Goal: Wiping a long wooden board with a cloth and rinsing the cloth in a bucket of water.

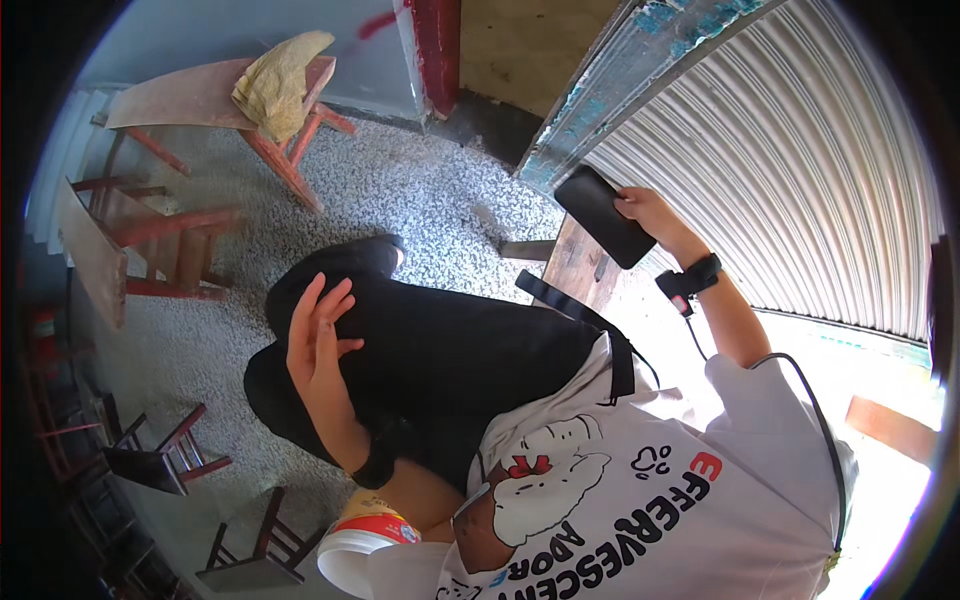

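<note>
The right hand [648,212] is raised at the far right, in front of a ribbed metal shutter [790,170]. Its grip is pinched on a black phone [604,216]: the fingers wrap the phone's right edge, and the phone tilts with its dark face toward the camera. A black watch [703,272] sits on that wrist, and a thin cable [800,390] runs from there down over the white sleeve. Just below the phone lies a brown wooden desk [575,268], partly hidden by the body; the phone hangs above it, not touching it.

The left hand [318,335] is near the middle left, lifted above the black trousers [450,350]. Its grip is spread, fingers loosely apart and pointing to the far side, holding nothing; whether the palm rests on the trousers I cannot tell. A dark band circles that wrist.

The person wears a white shirt [640,500] with a printed cartoon. At the near edge, by the left forearm, sits a white tub [355,545] with a red and yellow rim.

On the speckled floor [420,190] to the far left stands a red wooden stool [270,110] with a yellowish cloth [275,85] draped over it. More red wooden frames stand farther left, and dark small stools lie near the lower left.
</note>
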The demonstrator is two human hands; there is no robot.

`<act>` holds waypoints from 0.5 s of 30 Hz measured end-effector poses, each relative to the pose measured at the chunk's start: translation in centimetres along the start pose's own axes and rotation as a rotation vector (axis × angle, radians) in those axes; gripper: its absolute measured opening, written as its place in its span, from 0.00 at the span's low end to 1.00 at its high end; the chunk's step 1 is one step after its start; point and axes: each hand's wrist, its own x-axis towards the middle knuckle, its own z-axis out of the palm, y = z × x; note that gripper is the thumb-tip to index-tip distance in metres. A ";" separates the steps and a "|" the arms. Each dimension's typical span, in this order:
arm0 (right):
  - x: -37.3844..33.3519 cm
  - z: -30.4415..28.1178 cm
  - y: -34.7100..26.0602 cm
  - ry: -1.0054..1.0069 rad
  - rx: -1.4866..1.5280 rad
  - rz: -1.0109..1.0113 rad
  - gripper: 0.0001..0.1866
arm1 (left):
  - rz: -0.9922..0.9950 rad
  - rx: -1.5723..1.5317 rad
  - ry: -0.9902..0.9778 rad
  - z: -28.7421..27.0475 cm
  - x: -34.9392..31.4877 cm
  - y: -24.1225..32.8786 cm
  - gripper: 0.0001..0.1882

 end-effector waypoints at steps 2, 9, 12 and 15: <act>0.6 0.1 2.7 0.065 -0.173 -0.015 0.16 | 0.017 0.051 -0.009 0.3 -0.2 0.3 0.18; 2.0 -0.7 9.0 0.116 -0.391 -0.107 0.14 | 0.023 -0.042 -0.037 1.1 0.2 0.1 0.18; 2.1 -0.1 8.2 0.205 -0.347 -0.259 0.15 | 0.057 -0.065 -0.047 0.8 0.0 -0.4 0.18; 2.8 0.3 8.1 0.209 -0.607 -0.263 0.16 | 0.119 -0.072 -0.048 -0.1 -0.9 -0.8 0.18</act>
